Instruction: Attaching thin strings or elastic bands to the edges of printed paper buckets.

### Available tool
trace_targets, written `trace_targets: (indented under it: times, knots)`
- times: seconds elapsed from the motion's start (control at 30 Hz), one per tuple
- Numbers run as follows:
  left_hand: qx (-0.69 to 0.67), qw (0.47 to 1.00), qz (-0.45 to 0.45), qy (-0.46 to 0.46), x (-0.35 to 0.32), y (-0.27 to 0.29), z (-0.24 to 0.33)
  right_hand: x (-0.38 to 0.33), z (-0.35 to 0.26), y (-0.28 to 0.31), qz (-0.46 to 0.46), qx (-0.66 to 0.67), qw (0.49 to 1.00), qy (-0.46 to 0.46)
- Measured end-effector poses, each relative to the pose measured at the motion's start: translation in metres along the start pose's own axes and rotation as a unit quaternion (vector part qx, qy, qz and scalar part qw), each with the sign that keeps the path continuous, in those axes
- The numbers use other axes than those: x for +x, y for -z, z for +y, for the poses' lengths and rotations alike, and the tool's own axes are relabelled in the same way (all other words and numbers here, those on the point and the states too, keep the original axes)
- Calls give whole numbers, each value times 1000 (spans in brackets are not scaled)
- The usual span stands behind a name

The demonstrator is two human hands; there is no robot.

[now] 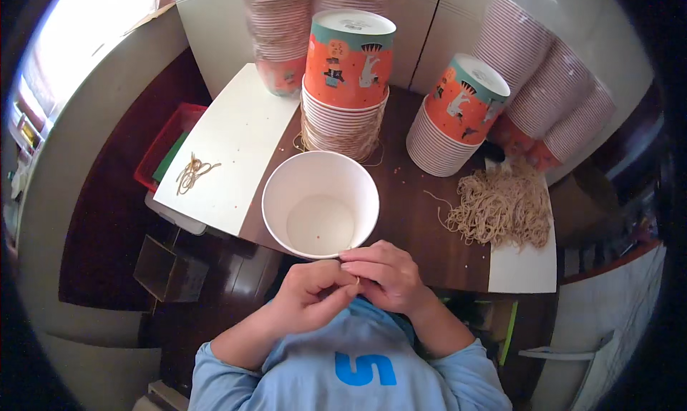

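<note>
A large white paper bucket [320,221] stands at the table's near edge with its open mouth tilted toward me. Close in front of my body, both hands meet at its near rim. Thumb and index finger of my left hand [308,296] are pinched together beside the right fingertips. The fingers of my right hand [392,276] are also closed, with the index finger by the bucket's rim. A small bit of tan string [358,281] shows between the two hands; most of it is hidden by the fingers.
Behind the bucket stands an upside-down stack of orange-and-green paper buckets [351,67], tan strings around its lower part. Another stack [458,110] is further right. A tangled heap of tan string [504,203] lies at right, a few loose strings [193,173] at left. Wrapped bucket stacks [529,67] stand behind.
</note>
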State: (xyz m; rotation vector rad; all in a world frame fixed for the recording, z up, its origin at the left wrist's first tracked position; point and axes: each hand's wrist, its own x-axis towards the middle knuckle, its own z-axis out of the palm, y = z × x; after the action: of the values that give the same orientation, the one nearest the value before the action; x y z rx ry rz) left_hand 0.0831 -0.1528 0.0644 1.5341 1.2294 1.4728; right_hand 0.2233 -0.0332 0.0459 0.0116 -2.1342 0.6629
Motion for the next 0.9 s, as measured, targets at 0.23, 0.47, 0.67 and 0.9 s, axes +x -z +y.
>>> trace_targets:
  times: [0.23,0.47,0.67,0.9]
  knots:
    - [-91,985,-135,-57,2,9,6,2,10,-9,24,-63,996,-59]
    - [-152,980,-128,-18,-2,20,13,10,21,18,-57,-23,996,-71]
    - [-52,978,-142,143,-8,64,22,18,36,96,-141,93,965,-201]
    - [53,938,-129,317,-19,128,9,15,69,161,-268,183,878,-351]
